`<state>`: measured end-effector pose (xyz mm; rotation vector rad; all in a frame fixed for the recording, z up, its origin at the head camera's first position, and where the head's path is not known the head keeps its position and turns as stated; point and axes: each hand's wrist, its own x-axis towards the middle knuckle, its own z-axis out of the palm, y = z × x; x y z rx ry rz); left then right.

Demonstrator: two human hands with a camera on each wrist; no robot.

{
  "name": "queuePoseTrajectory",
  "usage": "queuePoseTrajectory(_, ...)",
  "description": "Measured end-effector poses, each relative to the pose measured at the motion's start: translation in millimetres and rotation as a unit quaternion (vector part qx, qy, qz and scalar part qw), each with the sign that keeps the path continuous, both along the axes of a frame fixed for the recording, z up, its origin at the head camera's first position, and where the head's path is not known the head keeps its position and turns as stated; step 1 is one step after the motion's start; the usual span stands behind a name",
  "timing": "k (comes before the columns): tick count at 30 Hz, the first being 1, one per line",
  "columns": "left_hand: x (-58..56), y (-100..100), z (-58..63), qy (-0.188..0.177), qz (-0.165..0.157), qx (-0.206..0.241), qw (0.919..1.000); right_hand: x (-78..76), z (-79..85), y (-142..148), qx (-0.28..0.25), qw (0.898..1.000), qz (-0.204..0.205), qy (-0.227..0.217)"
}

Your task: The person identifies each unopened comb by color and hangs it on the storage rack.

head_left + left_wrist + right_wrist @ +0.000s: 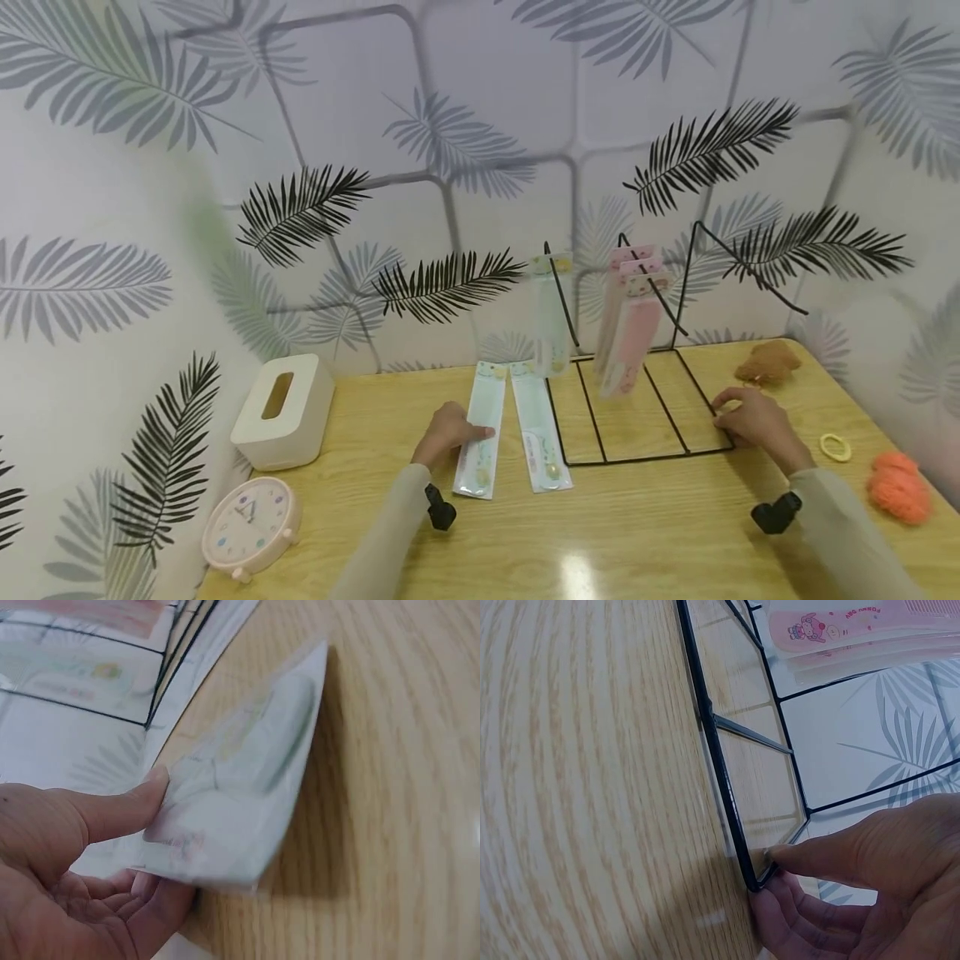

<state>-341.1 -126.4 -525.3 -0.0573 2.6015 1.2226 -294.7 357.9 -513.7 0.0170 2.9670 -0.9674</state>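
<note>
My left hand (pixel 448 435) pinches a pale green comb in a clear packet (pixel 483 417) between thumb and fingers. In the left wrist view, the packet's near end (pixel 240 795) is tilted up off the wood. A second green packet (pixel 536 425) lies just right of it, beside a black wire rack (pixel 637 459). At the rack's front right corner, my right hand (pixel 761 427) grips the wire between thumb and fingers. Several packaged pink combs (pixel 639 329) hang from the rack's middle prong, and a pale green packet (pixel 552 321) hangs from the left prong.
A white tissue box (pixel 315 417) and a round pink clock (pixel 251 523) stand at the table's left. To the right lie a brown fluffy item (pixel 769 362), a yellow ring (pixel 835 447) and an orange fluffy item (pixel 900 487). A leaf-patterned wall backs the table.
</note>
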Motion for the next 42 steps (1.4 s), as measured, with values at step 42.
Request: queuePoseTrajectory(42,59.5,-8.0,101.6,0.173,-0.096,0.333,0.9221,-0.2,-0.6,0.3,-0.013,1.0,-0.001,-0.019)
